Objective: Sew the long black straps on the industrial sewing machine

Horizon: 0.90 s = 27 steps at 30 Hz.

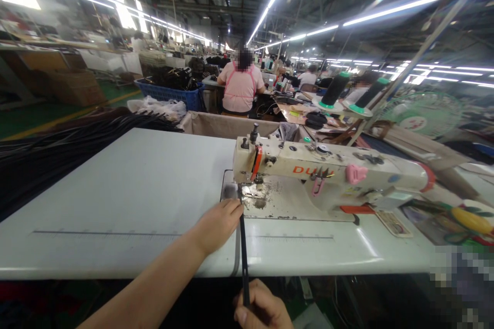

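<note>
A narrow black strap [243,247] runs from under the needle area of the sewing machine [285,164] toward me, over the table's front edge. My left hand [222,223] rests on the table just before the presser foot, its fingers pressed together on the strap. Below the front edge, my right hand [262,306] pinches the strap's near part between thumb and fingers. The needle and the strap's far end cannot be made out. A pair of pink-handled thread snips [318,186] hangs on the machine's arm.
A pale worktable [116,190] with a printed ruler line surrounds the machine. Many black strips [77,151] lie along its left side. Two black thread cones [335,89] stand behind. A green fan [420,115] is at right. A seated person [241,85] works ahead near a blue basket [173,96].
</note>
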### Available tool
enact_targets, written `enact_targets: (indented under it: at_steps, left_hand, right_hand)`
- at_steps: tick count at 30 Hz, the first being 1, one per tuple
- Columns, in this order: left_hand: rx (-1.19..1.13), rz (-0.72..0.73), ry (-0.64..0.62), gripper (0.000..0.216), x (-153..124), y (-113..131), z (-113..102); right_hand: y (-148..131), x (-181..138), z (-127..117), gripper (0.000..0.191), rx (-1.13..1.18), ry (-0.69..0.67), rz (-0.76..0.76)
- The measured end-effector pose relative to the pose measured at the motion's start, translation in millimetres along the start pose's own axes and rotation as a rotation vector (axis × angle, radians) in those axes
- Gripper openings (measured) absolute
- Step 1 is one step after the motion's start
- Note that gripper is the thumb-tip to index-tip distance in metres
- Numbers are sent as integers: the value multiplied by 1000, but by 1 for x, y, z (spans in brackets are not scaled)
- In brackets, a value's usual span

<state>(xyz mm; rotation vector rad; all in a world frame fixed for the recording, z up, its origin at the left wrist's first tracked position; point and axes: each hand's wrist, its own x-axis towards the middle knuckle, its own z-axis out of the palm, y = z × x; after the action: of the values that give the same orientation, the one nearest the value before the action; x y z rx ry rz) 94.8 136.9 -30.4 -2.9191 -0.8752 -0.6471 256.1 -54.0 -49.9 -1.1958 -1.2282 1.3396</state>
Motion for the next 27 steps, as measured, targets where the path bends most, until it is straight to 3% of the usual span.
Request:
enact_targets:
  at_steps: [2, 7, 11, 21, 27]
  left_hand:
    - [1, 4, 0, 17, 0, 0, -1]
    - [9, 20, -9, 16, 1, -1, 1]
    - [8, 12, -12, 15, 2, -2, -1]
    - [24, 25, -19, 16, 0, -3, -3]
    - [12, 26, -44, 17, 0, -4, -2]
  right_hand:
    - [-3, 1, 4, 49, 16, 54, 46]
    - [-17, -2, 10, 57, 245, 29, 262]
    - [-24, -8, 10, 51, 199, 52, 240]
    - [-6, -13, 11, 51, 180, 34, 185]
    - [-10, -14, 11, 51, 180, 26, 197]
